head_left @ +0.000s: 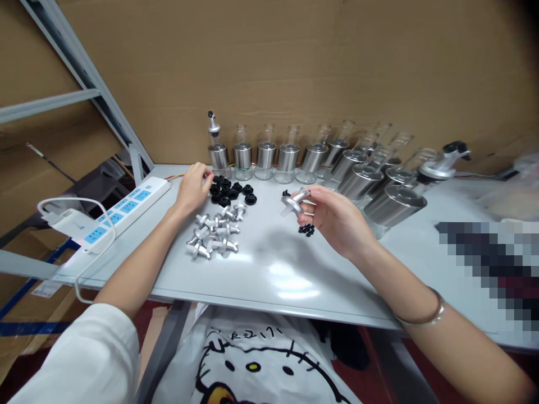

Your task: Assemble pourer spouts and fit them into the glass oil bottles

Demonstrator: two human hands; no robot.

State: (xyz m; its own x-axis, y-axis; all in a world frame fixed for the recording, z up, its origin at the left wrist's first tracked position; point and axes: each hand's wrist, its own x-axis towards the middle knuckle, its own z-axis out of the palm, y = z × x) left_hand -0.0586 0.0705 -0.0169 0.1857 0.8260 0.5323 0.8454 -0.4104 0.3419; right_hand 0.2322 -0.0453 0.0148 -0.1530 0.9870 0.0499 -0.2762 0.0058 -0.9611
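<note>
My right hand [339,221] grasps a silver pourer [296,202] above the tabletop [261,269]; my left hand [194,188] is at the black stoppers [229,192] toward the far edge, its grip unclear.

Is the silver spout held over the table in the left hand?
No, the right hand holds that silver spout, while the left hand is beside the black stoppers.

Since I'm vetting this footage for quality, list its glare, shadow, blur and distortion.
Head view: bright glare on the tabletop near its front edge; soft shadow on it below the right hand; front edge bowed, as through a wide lens; smeared blur at far right, blocky pixelation below; upper-right corner dark.
</note>
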